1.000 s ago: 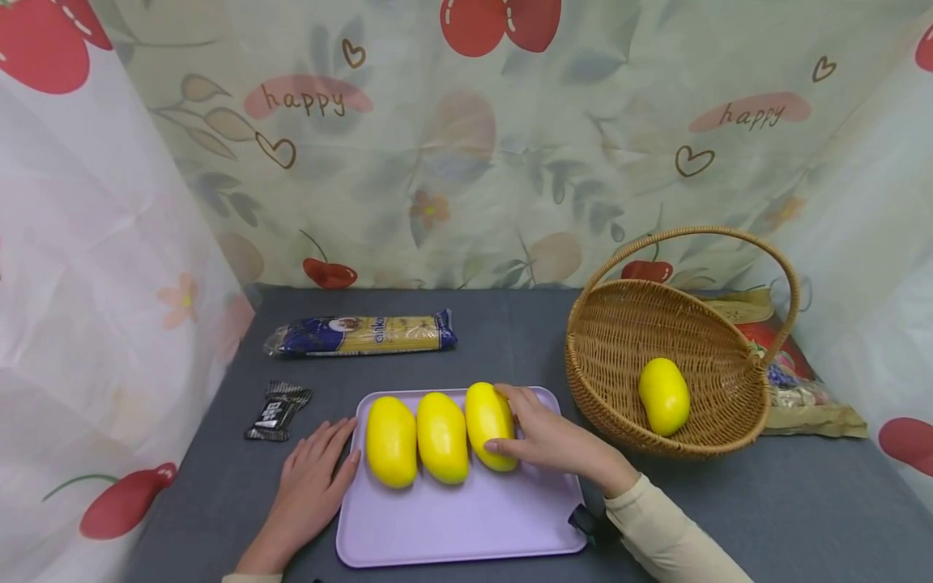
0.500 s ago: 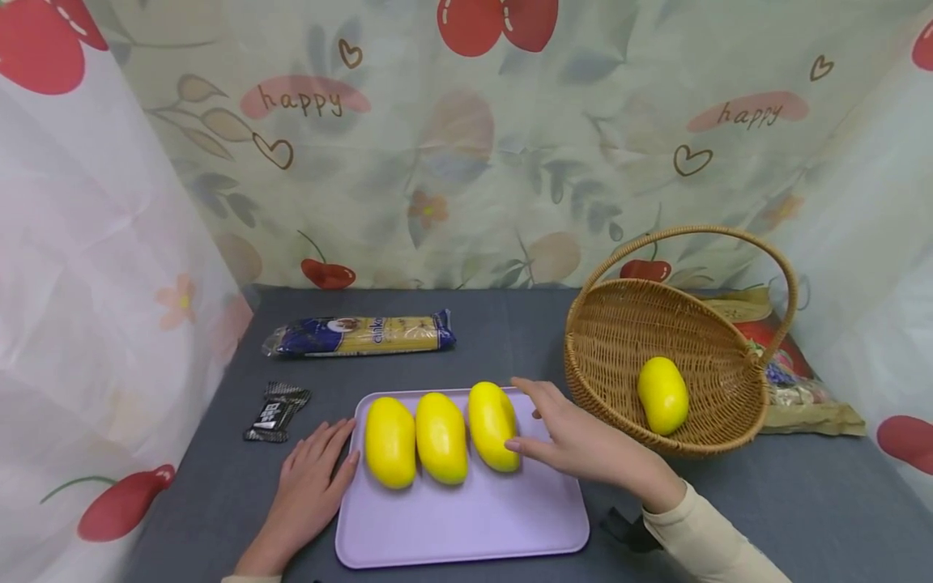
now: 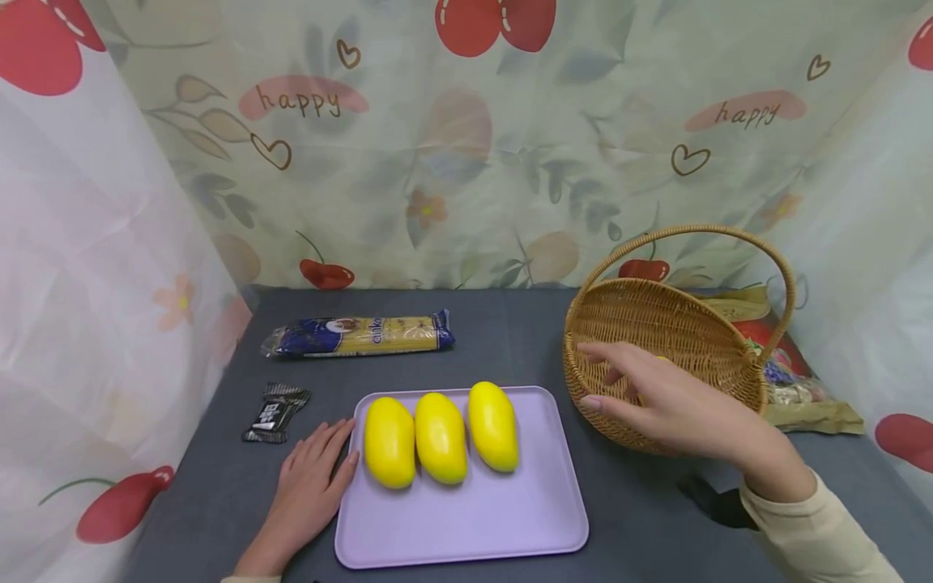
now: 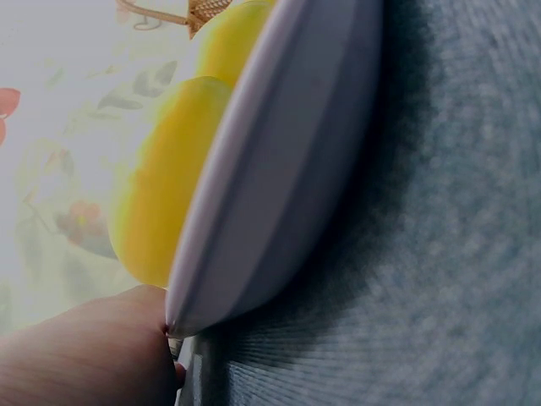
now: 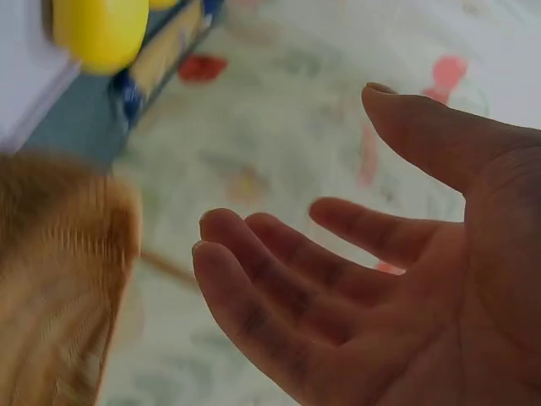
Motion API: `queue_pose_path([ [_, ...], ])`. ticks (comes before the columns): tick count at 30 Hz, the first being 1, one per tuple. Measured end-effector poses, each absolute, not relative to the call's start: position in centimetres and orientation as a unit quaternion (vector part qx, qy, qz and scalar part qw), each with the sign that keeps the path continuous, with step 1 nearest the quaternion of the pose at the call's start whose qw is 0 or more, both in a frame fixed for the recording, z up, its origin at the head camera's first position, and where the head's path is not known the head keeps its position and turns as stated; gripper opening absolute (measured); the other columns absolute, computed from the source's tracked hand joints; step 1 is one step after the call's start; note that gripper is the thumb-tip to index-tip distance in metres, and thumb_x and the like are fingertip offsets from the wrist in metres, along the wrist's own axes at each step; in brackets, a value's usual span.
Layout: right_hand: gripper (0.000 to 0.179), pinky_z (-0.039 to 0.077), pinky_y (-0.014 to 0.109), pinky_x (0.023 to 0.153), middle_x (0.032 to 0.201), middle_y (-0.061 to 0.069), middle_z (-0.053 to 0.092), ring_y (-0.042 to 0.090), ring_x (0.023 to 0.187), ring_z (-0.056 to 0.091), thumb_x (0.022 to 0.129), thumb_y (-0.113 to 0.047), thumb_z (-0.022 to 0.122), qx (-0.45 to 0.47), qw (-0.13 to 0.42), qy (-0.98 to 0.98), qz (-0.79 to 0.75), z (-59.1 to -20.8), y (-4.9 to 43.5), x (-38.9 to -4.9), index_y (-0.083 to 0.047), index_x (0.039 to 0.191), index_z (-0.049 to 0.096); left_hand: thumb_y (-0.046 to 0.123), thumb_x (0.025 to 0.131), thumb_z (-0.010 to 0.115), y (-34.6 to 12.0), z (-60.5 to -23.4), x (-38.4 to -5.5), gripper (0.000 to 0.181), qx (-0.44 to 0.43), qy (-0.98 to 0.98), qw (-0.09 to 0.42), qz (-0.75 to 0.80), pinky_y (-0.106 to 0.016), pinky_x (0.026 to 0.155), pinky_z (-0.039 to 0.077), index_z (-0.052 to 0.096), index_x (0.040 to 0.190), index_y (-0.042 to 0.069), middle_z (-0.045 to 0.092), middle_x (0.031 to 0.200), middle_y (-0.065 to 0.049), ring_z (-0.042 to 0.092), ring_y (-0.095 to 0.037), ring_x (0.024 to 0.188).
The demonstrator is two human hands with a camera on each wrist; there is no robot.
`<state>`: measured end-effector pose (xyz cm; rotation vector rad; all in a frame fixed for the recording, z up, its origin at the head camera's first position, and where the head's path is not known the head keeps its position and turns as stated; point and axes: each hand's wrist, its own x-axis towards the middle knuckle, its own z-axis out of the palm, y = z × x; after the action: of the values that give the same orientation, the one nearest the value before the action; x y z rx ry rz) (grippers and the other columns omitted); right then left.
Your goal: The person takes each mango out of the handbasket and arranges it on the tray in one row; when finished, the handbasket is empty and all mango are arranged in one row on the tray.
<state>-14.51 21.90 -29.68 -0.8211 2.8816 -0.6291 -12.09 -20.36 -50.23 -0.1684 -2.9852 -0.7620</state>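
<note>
Backdrop [image 3: 466,146] reads "happy" (pasta label [image 3: 359,334] unreadable).

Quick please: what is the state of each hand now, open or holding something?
Left hand: open, flat on the table, fingertips touching the tray edge.
Right hand: open, empty, over the basket.

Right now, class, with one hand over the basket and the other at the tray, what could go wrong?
1. The wicker basket sits tilted on packets; the open right hand reaching in might tip it.
2. Three mangoes lie loose on the lilac tray; they could roll if the left hand, flat at its edge, nudges it.
</note>
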Motion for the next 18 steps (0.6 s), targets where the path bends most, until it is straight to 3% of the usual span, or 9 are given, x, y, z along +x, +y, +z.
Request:
queue_pose_path([
  [6,0.054,0.053,0.042,0.084,0.125,0.003,0.060,0.016,0.102,0.062,0.094,-0.046,0.056,-0.240,0.050,0.956,-0.160,-28.0,25.6,-17.0,-0.014,0.137,0.048,0.048,0.101,0.038,-20.2,-50.2,-12.1,0.056,-0.056,-0.967,0.030,-0.247,-0.062,0.112,0.011,0.039,0.147,0.017,0.041,0.148,-0.012,0.025,-0.037,0.141],
  [11,0.057,0.054,0.042,0.078,0.119,0.010,0.064,0.020,0.096,0.065,0.093,-0.044,0.059,-0.204,0.083,0.965,-0.140,-28.0,28.6,-19.2,-0.006,0.134,0.050,0.049,0.101,0.037,-20.1,-50.2,-12.1,0.057,-0.056,-0.967,0.024,-0.248,-0.062,0.112,0.011,0.039,0.147,0.017,0.041,0.148,-0.012,0.025,-0.037,0.141],
  [14,0.064,0.055,0.040,0.072,0.113,0.016,0.065,0.019,0.088,0.065,0.093,-0.045,0.058,-0.164,0.133,0.969,-0.126,-28.7,30.2,-21.0,0.001,0.136,0.046,0.049,0.101,0.037,-20.1,-50.2,-12.1,0.057,-0.058,-0.966,0.025,-0.250,-0.063,0.111,0.012,0.039,0.147,0.017,0.041,0.148,-0.012,0.025,-0.037,0.141],
  [18,0.083,0.055,0.038,0.070,0.127,0.034,0.051,0.016,0.080,0.065,0.093,-0.051,0.055,-0.112,0.233,0.958,-0.128,-30.2,32.0,-23.9,0.013,0.141,0.032,0.047,0.101,0.039,-20.2,-50.1,-12.1,0.056,-0.057,-0.966,0.028,-0.251,-0.063,0.111,0.012,0.039,0.147,0.016,0.041,0.148,-0.013,0.025,-0.038,0.140],
])
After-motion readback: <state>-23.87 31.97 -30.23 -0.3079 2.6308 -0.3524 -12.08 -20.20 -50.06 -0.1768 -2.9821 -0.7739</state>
